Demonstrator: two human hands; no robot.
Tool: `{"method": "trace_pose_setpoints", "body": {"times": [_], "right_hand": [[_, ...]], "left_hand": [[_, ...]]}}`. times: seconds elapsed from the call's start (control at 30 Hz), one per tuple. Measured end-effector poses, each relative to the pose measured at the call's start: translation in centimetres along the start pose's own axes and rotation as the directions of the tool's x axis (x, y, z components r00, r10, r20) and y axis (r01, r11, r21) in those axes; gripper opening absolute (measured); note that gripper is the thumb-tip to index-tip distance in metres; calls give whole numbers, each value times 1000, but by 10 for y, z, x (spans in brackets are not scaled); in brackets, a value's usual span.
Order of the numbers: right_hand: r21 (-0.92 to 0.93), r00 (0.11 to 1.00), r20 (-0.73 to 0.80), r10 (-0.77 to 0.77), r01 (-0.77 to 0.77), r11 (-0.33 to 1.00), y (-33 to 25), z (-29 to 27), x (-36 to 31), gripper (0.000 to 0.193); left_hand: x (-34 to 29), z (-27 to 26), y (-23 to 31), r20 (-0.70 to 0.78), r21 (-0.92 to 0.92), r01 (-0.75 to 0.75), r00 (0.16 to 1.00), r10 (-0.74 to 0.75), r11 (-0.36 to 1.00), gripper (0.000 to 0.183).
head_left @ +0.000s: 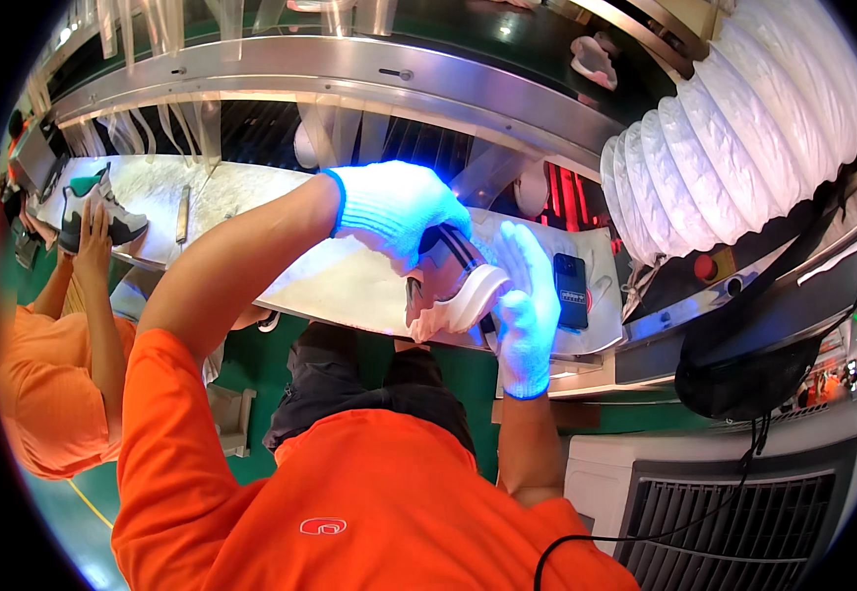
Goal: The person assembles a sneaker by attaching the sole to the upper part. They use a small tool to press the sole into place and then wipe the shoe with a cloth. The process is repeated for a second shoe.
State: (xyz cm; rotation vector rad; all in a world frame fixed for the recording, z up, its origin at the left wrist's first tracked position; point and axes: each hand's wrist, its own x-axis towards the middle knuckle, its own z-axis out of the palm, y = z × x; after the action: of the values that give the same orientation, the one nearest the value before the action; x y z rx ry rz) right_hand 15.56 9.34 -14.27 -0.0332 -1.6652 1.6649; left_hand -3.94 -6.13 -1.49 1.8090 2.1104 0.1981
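Note:
Both my hands wear white knit gloves, lit bluish, over the bench. My left hand point(394, 212) is closed around the upper of a shoe point(453, 281), its fingers mostly hidden behind it. The shoe is tilted, with a thick white sole, a pale upper and dark stripes. Beside the sole, my right hand point(529, 310) is upright with its fingers stretched out. Its thumb lies close to the sole's edge; whether it presses on it I cannot tell. A dark strip shows between the shoe and that palm.
A pale bench top point(335, 291) runs under my hands, with a phone point(571, 291) at its right. Beyond are a metal rail point(349, 74) and a dark conveyor carrying a shoe point(594, 61). At left, another person's hand point(94, 231) holds a grey-green shoe point(123, 225). A white duct point(733, 138) hangs right.

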Motion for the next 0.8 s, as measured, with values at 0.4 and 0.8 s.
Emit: {"method": "trace_pose_setpoints", "body": {"times": [0.4,0.8], "right_hand": [[-337,971,-206,118,-184,923,-11,26,-2,55],[-571,962,-212,-174,23,821,-19,52,-25,45]], "left_hand": [[8,9,-51,-275,-89,-139,955,110,986,77],[38,251,17,-585,-763,-42,472,-660,645,113]]}}
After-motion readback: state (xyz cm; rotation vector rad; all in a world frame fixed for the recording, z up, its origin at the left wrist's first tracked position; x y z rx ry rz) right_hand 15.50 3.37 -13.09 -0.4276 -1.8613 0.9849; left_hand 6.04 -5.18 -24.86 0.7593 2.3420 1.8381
